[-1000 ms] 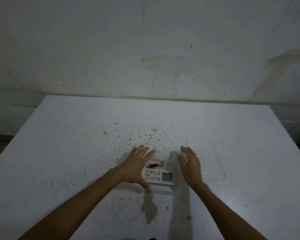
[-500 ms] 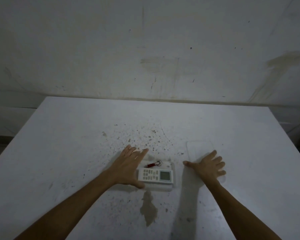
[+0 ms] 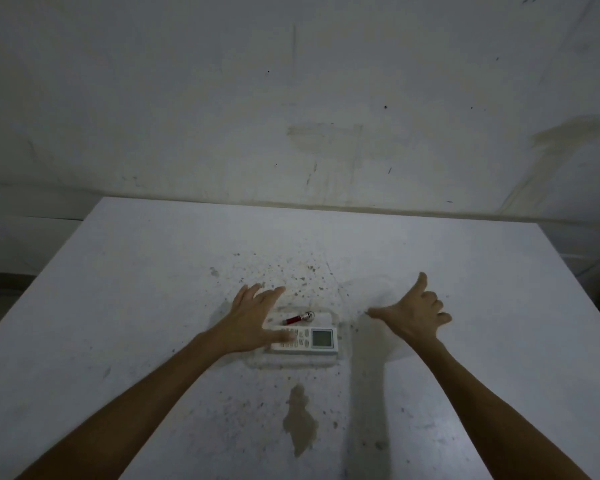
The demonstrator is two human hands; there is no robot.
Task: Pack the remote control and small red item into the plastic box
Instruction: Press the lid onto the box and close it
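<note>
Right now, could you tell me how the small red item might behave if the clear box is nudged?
The small red item looks slim and cylindrical, so it would likely roll. It lies loose beside the remote control inside the clear plastic box, whose walls should probably stop it.

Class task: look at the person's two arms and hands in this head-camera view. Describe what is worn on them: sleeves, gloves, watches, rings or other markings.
Both arms are bare from the bottom edge of the picture up to the fingers: no sleeve shows. The left hand and right hand wear no gloves. No watch, bracelet or band shows at either wrist, and no ring can be made out, though the dim light hides fine detail.
</note>
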